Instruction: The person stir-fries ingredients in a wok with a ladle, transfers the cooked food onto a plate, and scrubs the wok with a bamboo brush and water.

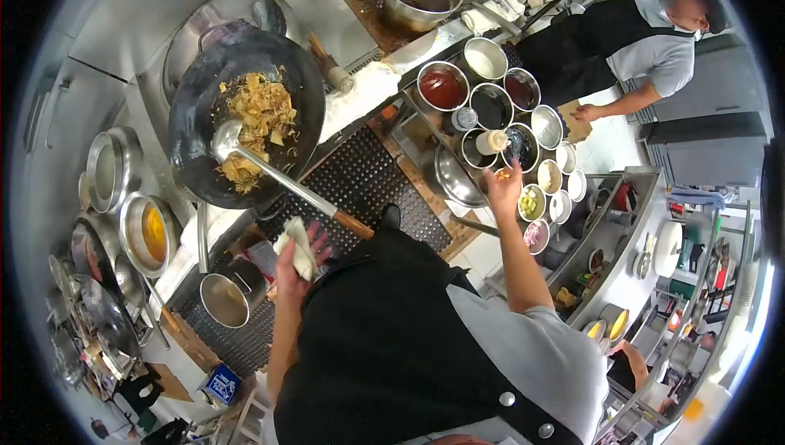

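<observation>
My left hand (296,263) is closed on a folded white cloth (301,250), below the wok and beside its stove. My right hand (504,190) reaches over the seasoning containers, fingers apart around some small orange pieces (502,173). Just above its fingertips stands a squeeze bottle (492,142) with a pale top. A black wok (192,118) holds browned, sliced food (260,108). Resting in the wok is a steel ladle (282,177), its wooden handle pointing toward my apron; neither hand touches it.
Containers of red sauce (442,87), chopped green pieces (531,202) and pink pieces (536,236) stand near my right hand. A steel pot (226,301) and a basin with yellow liquid (149,235) are at left. A co-worker (601,44) stands upper right.
</observation>
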The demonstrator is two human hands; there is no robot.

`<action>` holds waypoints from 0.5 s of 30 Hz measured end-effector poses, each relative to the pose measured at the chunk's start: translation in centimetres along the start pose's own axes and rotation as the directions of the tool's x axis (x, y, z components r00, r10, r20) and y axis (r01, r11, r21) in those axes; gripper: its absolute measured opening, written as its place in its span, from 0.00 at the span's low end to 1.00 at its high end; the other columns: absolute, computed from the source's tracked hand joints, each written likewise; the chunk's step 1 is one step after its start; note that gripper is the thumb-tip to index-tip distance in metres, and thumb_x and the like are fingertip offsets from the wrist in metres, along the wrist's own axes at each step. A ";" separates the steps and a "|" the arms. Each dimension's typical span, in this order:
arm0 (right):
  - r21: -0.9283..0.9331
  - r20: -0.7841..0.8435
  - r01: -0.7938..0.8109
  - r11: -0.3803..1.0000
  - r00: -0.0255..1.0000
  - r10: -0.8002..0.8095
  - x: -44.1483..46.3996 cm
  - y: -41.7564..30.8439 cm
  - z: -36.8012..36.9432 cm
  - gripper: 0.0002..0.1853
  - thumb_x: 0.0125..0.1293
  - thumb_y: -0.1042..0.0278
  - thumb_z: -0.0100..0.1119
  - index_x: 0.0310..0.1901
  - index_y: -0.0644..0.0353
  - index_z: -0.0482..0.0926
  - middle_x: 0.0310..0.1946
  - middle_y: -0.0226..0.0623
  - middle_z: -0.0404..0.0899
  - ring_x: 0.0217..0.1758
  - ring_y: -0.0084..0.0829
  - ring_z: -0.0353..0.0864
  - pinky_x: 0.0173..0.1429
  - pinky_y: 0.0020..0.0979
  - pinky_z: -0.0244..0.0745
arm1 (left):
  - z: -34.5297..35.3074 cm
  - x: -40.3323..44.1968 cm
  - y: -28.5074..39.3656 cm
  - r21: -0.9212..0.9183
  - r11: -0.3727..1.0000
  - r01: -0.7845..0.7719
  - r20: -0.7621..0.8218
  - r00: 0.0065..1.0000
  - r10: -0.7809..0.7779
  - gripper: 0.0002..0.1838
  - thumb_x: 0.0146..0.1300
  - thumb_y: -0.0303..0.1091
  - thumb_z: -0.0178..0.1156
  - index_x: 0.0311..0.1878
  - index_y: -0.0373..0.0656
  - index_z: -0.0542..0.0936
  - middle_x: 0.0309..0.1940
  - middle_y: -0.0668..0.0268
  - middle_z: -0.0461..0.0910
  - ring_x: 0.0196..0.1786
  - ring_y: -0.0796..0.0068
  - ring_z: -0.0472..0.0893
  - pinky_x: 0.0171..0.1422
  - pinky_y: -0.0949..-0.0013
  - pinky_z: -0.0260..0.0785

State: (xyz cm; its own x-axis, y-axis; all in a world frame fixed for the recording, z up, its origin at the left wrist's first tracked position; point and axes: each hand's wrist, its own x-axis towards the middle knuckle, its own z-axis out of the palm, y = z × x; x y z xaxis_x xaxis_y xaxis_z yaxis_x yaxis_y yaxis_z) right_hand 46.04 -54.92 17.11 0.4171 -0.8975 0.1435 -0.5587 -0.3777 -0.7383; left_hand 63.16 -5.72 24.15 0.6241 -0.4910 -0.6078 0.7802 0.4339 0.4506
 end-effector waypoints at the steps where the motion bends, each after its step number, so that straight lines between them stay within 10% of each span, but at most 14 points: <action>1: 0.028 -0.009 0.015 0.999 1.000 -0.015 2.1 1.2 0.7 0.46 0.52 0.58 0.83 0.69 0.67 0.69 0.52 0.43 0.81 0.46 0.34 0.82 0.53 0.35 0.79 | 1.6 0.9 0.1 -0.027 1.000 0.010 0.053 0.999 -0.008 0.31 0.77 0.51 0.51 0.79 0.50 0.64 0.74 0.55 0.71 0.71 0.50 0.74 0.70 0.43 0.73; 7: 0.016 -0.031 -0.103 0.995 0.994 0.104 5.2 -1.4 6.8 0.42 0.51 0.51 0.83 0.62 0.63 0.72 0.56 0.54 0.81 0.60 0.56 0.81 0.66 0.47 0.73 | 6.2 4.2 0.9 -0.138 0.988 -0.075 0.173 0.980 0.099 0.28 0.76 0.46 0.54 0.73 0.44 0.69 0.64 0.53 0.79 0.64 0.50 0.80 0.67 0.43 0.74; 9: -0.024 -0.100 -0.095 0.995 0.991 0.092 4.6 -3.5 8.0 0.40 0.52 0.52 0.82 0.61 0.62 0.72 0.55 0.54 0.81 0.60 0.56 0.81 0.66 0.47 0.73 | 8.4 3.1 1.5 0.004 0.956 -0.292 -0.074 0.954 0.292 0.22 0.72 0.39 0.61 0.65 0.39 0.74 0.48 0.56 0.83 0.50 0.58 0.84 0.51 0.53 0.81; 15: 0.178 -0.217 -0.043 0.983 0.973 0.082 4.8 -1.1 9.2 0.42 0.53 0.52 0.82 0.63 0.62 0.69 0.56 0.53 0.82 0.60 0.52 0.83 0.67 0.47 0.73 | 7.8 -3.9 9.4 0.370 0.892 -0.259 -0.283 0.883 0.374 0.21 0.68 0.36 0.63 0.60 0.33 0.78 0.42 0.57 0.85 0.36 0.69 0.83 0.37 0.67 0.77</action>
State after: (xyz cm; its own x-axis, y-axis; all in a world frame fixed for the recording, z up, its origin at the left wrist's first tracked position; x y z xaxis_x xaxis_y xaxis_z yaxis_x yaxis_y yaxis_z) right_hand 55.23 -56.69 12.57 0.2044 -0.9534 0.2219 -0.4395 -0.2919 -0.8495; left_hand 68.39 -5.60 35.90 0.8307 -0.0575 -0.5538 0.5503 0.2350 0.8012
